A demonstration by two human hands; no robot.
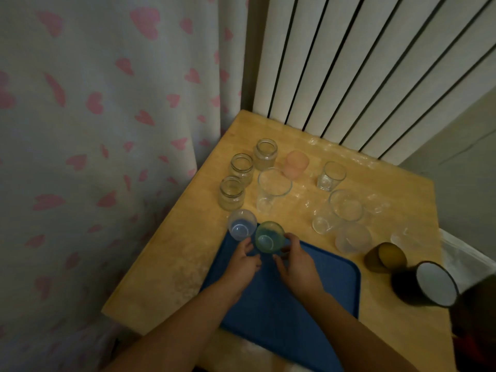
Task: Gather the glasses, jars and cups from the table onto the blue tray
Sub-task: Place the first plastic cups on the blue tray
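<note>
The green cup is standing up with its open mouth to the top, in the lower middle of the frame, right at the far corner of the blue tray. Both hands are sitting on either side of it. The right hand is curling its fingers around the cup's right side and looks like it is holding it. The left hand is just left of the cup with its fingers bent loosely, and I cannot tell if it is touching the cup or holding anything.

The blue cup is standing just up and to the left of the green one, almost touching it, at the tray's corner. It is closest to the left hand, so that hand looks like the easy one to take it next.

Farther up the wooden table three jars are standing near the left edge, with a tall glass beside them and a pink cup behind. More clear glasses are crowding the middle right. A brown cup and a dark cup are lying tipped at the right.

The tray is mostly bare toward the bottom of the frame, so there is lots of room there. The table's left edge is close to the jars, so a bump could be knocking one off.
</note>
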